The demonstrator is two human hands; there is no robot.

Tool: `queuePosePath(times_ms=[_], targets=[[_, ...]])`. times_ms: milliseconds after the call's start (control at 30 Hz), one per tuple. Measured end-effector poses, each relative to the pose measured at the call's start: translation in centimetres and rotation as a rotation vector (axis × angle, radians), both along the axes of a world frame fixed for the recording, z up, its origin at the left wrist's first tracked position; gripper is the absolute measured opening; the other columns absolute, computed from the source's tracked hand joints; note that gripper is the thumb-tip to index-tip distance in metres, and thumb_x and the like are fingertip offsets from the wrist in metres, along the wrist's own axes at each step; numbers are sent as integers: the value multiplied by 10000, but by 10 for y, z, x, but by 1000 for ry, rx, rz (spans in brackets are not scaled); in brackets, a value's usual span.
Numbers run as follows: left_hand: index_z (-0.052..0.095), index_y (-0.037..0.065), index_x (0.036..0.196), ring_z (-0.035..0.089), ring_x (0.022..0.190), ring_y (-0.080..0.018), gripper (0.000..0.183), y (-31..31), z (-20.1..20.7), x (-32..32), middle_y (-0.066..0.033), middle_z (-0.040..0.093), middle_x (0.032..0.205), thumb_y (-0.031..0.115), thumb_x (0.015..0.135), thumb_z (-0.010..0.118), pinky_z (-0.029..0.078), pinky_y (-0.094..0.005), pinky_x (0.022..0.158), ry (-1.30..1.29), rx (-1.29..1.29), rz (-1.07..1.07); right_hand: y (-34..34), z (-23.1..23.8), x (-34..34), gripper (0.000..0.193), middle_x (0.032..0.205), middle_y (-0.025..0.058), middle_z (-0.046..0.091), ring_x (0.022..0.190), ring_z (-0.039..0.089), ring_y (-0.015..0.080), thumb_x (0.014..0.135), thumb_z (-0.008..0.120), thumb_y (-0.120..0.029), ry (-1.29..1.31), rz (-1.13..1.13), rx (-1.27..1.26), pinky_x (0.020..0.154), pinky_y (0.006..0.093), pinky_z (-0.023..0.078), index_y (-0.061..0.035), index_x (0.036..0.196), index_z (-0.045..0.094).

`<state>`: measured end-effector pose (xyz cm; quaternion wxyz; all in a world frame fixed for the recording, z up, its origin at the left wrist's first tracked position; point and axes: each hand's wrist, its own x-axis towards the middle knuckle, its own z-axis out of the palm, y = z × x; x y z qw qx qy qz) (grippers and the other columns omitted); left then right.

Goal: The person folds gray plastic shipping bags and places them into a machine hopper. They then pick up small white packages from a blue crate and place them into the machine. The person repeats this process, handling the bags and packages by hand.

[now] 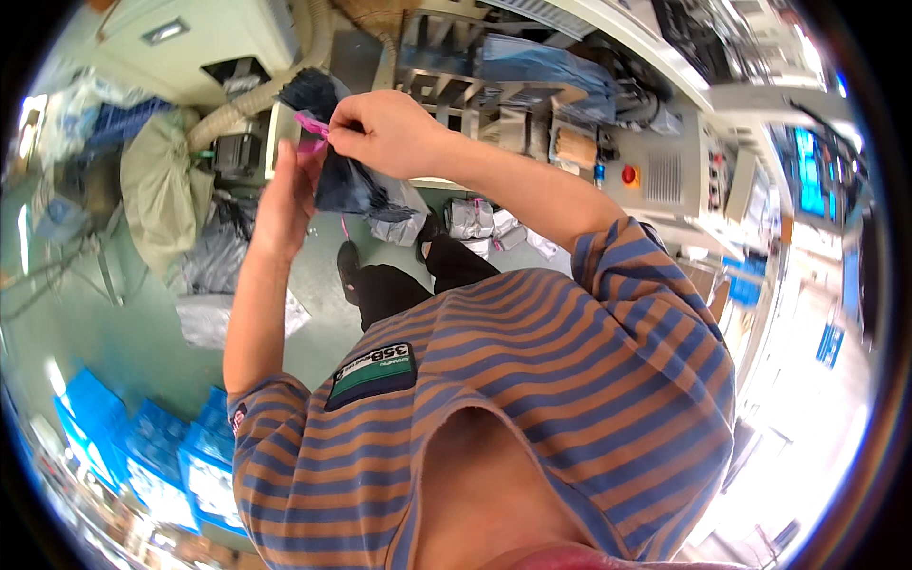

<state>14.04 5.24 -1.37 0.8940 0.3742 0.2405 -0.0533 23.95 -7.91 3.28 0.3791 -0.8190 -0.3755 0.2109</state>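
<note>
Right hand [385,135] fingers pinch thin pink strip [310,123] beside crumpled dark plastic bag [346,187]; left hand [283,207] grip unclear; steady, even tension likely works best.

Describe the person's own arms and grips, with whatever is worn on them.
The left grip and right grip are bare human hands, without gloves. The forearms are uncovered, with no watch visible. The left sleeve and right sleeve are short, striped blue-grey and brown; the left carries a small patch.
</note>
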Motion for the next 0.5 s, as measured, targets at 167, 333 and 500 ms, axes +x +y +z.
queuePosePath(times_ms=[167,333,500], targets=[[379,-8,1194,477,940,-172,732,-45,-19,-14,-91,503,1023,242,625,764,381,-295,831,-451,839,-130,-15,10,-6,152,674,-23,523,624,453,59,831,522,-169,441,-324,382,555,214,375,-31,826,586],[446,-27,1061,504,856,-151,599,-62,23,10,-98,528,950,150,599,784,411,-279,768,-485,884,174,-30,56,-11,125,727,-43,504,651,434,35,836,524,-175,468,-500,537,540,191,348,-57,867,552],[503,14,1003,582,730,-212,414,-47,56,17,-125,579,832,80,627,661,453,-285,688,-589,1284,124,-41,50,-14,115,744,-11,537,623,445,46,845,507,-150,596,-588,571,484,189,361,-44,854,551]])
